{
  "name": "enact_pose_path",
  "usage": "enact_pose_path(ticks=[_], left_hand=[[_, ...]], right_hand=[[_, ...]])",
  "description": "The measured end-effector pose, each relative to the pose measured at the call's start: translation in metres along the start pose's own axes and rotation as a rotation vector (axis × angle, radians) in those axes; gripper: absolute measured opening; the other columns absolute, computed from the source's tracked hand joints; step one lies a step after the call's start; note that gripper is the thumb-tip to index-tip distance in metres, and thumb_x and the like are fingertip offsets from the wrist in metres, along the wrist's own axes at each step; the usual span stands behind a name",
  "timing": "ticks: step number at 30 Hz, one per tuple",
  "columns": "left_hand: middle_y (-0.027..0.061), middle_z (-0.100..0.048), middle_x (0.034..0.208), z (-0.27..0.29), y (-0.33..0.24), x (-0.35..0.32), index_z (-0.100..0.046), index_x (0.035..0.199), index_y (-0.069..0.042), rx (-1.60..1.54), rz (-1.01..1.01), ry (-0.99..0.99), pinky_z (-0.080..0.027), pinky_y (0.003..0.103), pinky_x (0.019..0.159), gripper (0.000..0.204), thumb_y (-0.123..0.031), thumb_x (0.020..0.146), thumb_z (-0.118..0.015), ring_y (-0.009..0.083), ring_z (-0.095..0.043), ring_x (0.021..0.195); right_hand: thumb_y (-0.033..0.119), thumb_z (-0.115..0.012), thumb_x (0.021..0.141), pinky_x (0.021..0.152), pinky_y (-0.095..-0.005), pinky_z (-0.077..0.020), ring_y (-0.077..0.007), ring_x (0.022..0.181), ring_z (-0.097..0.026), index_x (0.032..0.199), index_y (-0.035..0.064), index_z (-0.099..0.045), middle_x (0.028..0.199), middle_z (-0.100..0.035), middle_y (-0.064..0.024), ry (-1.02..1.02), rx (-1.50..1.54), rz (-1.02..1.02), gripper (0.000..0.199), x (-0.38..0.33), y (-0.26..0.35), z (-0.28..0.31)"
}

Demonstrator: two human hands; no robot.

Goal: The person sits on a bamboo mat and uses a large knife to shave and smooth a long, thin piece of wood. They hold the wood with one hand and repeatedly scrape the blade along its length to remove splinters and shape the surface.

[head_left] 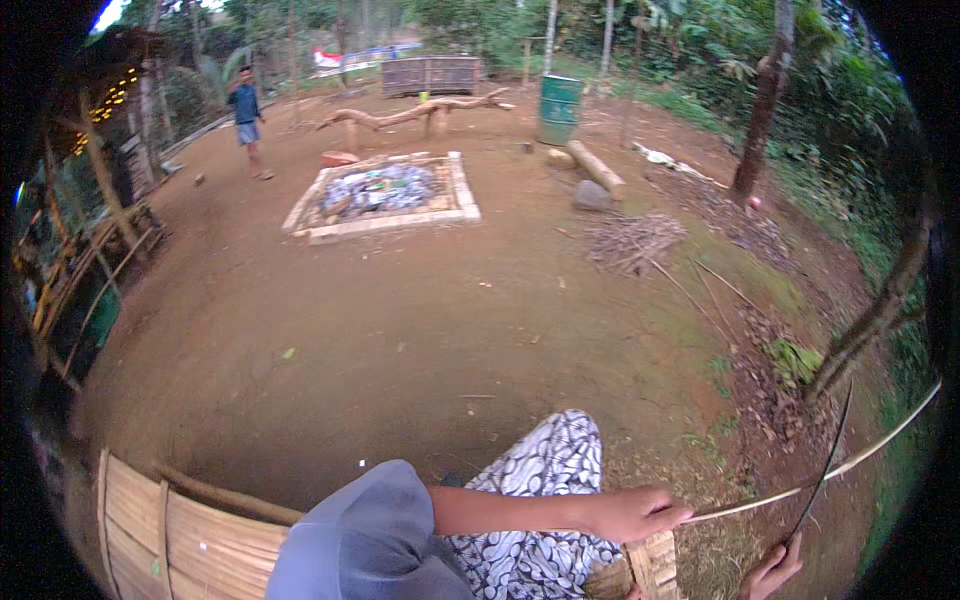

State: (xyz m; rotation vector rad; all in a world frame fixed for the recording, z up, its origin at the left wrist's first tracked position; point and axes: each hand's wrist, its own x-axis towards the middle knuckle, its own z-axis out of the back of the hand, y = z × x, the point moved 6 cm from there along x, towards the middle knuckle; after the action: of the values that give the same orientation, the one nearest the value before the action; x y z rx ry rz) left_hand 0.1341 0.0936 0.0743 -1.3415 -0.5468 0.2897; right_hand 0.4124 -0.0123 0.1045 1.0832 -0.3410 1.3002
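My left hand reaches across from a grey sleeve and grips one end of a long thin bamboo strip, which runs up and to the right. At the bottom right, my right hand holds a thin dark blade that points upward and crosses the strip. A small wooden block stands just below my left hand. Black-and-white patterned cloth covers my lap beneath the left forearm.
A woven bamboo-slat panel lies at lower left. Across the bare dirt yard are a brick-edged ash pit, a twig pile, a log, a stone and a green barrel. Another person stands far left. Trees line the right side.
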Motion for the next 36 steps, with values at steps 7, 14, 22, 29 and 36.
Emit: enact_pose_path(ticks=[7, 14, 22, 29, 36], left_hand=[[-0.0017, -0.042, 0.060, 0.030, 0.064, -0.094, -0.049, 0.075, -0.002, -0.034, 0.313, -0.052, -0.035, 0.029, 0.053, 0.045, -0.039, 0.097, -0.036, 0.0093, -0.039, 0.059], [0.0080, -0.049, 0.057, 0.035, 0.071, -0.095, -0.053, 0.077, 0.002, 0.151, 0.229, -0.119, -0.037, 0.037, 0.052, 0.047, -0.039, 0.096, -0.039, 0.0157, -0.043, 0.053], [0.0174, -0.055, 0.055, 0.079, 0.031, -0.096, -0.061, 0.069, -0.003, 0.692, 0.337, -0.225, -0.044, 0.044, 0.050, 0.052, -0.051, 0.086, -0.051, 0.0362, -0.057, 0.054], [0.0171, -0.057, 0.056, 0.119, 0.009, -0.106, -0.063, 0.068, -0.006, 0.983, 0.453, -0.099, -0.046, 0.046, 0.052, 0.054, -0.057, 0.082, -0.051, 0.0380, -0.059, 0.060], [0.0155, -0.059, 0.059, 0.107, 0.014, -0.095, -0.064, 0.069, -0.008, 1.088, 0.412, 0.072, -0.048, 0.047, 0.056, 0.046, -0.053, 0.077, -0.058, 0.0374, -0.061, 0.064]], right_hand=[[0.051, -0.041, 0.091, 0.049, -0.0361, -0.0342, -0.0198, 0.053, -0.037, 0.072, 0.0001, -0.053, 0.059, -0.043, -0.0081, -0.043, 0.067, -0.634, 0.055, -0.019, -0.122, -0.018], [0.059, -0.040, 0.088, 0.057, -0.0383, -0.0391, -0.0204, 0.060, -0.043, 0.104, 0.0028, -0.058, 0.067, -0.050, -0.0067, 0.099, 0.094, -0.743, 0.061, -0.087, -0.095, -0.068], [0.062, -0.040, 0.086, 0.064, -0.0340, -0.0432, -0.0161, 0.069, -0.048, 0.106, 0.0071, -0.056, 0.068, -0.050, -0.0014, -0.120, 0.343, -1.050, 0.060, -0.116, -0.110, -0.061], [0.059, -0.043, 0.086, 0.064, -0.0318, -0.0421, -0.0148, 0.070, -0.047, 0.101, 0.0066, -0.056, 0.066, -0.048, -0.0001, -0.133, 0.982, -0.954, 0.056, -0.130, -0.141, -0.045], [0.036, -0.063, 0.084, 0.055, -0.0294, -0.0454, -0.0203, 0.056, -0.050, 0.076, 0.0049, -0.048, 0.069, -0.050, -0.0090, -0.004, 0.125, -0.609, 0.036, -0.150, -0.152, -0.058]])
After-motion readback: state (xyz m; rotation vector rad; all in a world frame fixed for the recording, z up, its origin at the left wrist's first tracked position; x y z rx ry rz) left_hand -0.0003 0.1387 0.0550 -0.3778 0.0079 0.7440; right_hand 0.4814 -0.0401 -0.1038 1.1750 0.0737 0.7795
